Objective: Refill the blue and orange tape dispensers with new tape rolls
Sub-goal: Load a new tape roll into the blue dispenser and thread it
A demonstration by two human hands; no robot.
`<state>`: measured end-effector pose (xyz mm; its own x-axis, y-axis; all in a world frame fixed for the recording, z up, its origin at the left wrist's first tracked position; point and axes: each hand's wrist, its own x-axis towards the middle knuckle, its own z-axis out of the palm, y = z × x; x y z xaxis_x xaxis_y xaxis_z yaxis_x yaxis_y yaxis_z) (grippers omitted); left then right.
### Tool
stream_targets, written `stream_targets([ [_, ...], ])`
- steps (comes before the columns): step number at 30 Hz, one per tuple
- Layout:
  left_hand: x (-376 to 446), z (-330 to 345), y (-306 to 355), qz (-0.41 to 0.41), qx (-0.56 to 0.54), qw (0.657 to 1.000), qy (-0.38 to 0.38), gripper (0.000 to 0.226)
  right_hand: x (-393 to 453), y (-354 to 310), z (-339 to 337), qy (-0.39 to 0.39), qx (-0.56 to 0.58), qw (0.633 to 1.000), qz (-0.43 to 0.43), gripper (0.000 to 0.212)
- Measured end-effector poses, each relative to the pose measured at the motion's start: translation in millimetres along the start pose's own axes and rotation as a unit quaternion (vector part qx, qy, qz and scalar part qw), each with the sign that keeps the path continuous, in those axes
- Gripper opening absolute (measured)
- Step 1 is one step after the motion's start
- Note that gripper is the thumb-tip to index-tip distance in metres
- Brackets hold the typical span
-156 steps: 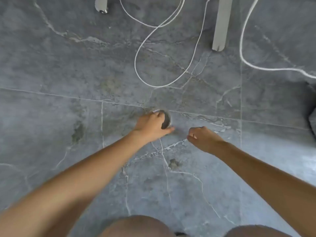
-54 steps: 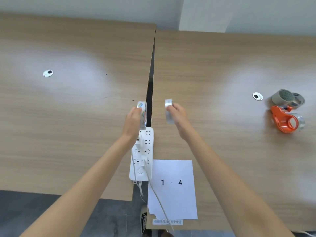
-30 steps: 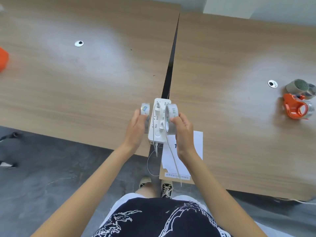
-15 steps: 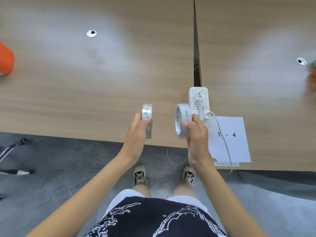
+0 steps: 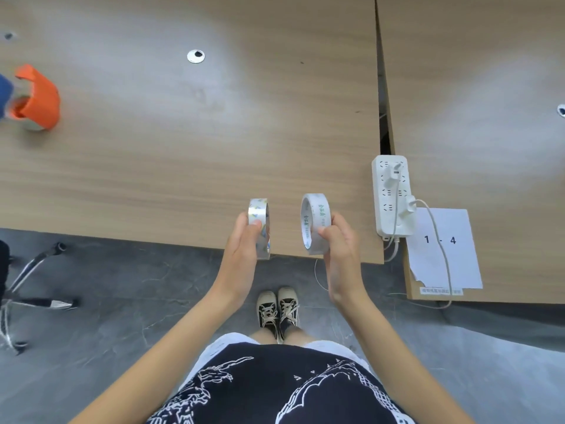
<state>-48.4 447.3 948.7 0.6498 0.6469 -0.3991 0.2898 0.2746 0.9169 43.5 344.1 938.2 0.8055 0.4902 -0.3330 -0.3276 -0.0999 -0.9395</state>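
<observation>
My left hand [image 5: 243, 250] grips a clear tape roll [image 5: 260, 220] held upright over the near edge of the wooden table [image 5: 183, 148]. A second clear tape roll [image 5: 315, 221] with green print stands upright in my right hand [image 5: 339, 249], a little to the right. An orange tape dispenser [image 5: 38, 99] lies at the table's far left. A blue dispenser [image 5: 4, 88] shows only as a sliver at the left frame edge beside it.
A white power strip [image 5: 393, 194] with plugs and a cable lies at the gap between the two tables. A paper sheet [image 5: 443, 249] marked "1 - 4" lies on the right table. A chair base [image 5: 27, 298] stands on the grey floor at left.
The view has swung left: the orange dispenser at left is now further in frame and the power strip has slid right. Both hands still hold their rolls, slightly farther apart.
</observation>
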Motion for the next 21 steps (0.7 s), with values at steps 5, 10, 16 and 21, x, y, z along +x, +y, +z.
stream_targets([
  [5,0.5,-28.4,-0.8,0.006,-0.007,1.000,0.006,0.031,-1.5,7.2,31.5,-0.028,-0.017,0.999,0.001,0.041],
  [10,5.8,-83.6,0.6,0.013,-0.033,0.999,0.013,0.040,-8.6,16.2,82.3,-0.028,-0.030,0.999,0.002,0.025],
  [16,24.7,-169.4,-7.1,0.007,-0.012,1.000,-0.013,0.025,-17.9,33.8,168.4,0.014,-0.018,1.000,-0.008,0.028],
  [21,37.0,-233.5,-2.6,0.009,-0.010,1.000,-0.028,0.019,-30.2,42.1,229.2,0.038,0.001,0.999,-0.009,0.028],
])
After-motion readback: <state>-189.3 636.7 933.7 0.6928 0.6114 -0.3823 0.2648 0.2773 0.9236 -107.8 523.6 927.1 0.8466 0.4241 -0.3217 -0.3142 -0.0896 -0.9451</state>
